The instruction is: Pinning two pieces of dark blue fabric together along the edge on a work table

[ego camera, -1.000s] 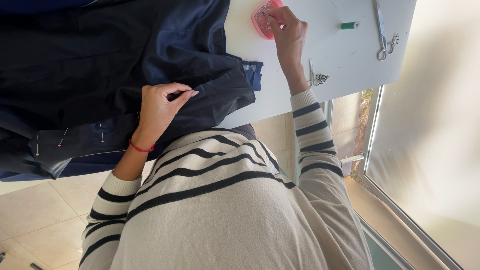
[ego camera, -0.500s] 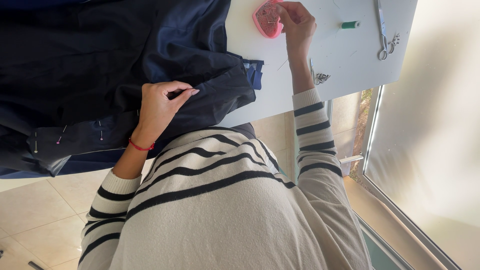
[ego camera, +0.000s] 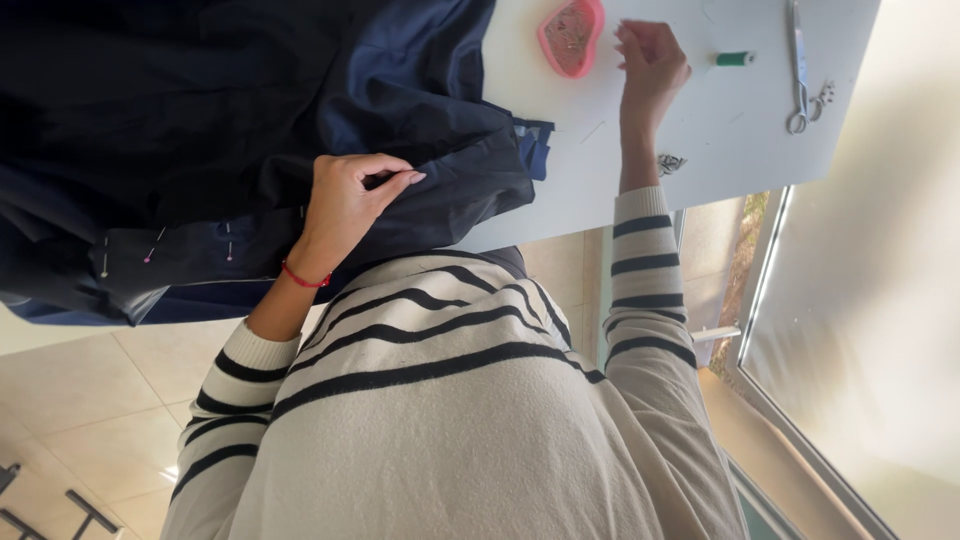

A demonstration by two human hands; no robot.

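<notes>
Clearly the dark cloth [ego camera: 250, 130] was soft and limp, heaped at nine o'clock on the tabletop [ego camera: 700, 120]. The left hand [ego camera: 350, 195] pinched its folded hem, the best hold; the right hand [ego camera: 650, 65], fingers curled loosely, hovered at three o'clock of the pink pin dish [ego camera: 571, 35].

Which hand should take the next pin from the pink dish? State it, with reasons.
Right. The right hand hovers just beside the pink dish on the white table; the left hand is pinching a fold of the dark fabric, likely holding it in place.

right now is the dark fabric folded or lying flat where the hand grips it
Folded. The left hand pinches a doubled edge of the dark fabric, with pins along it.
</notes>
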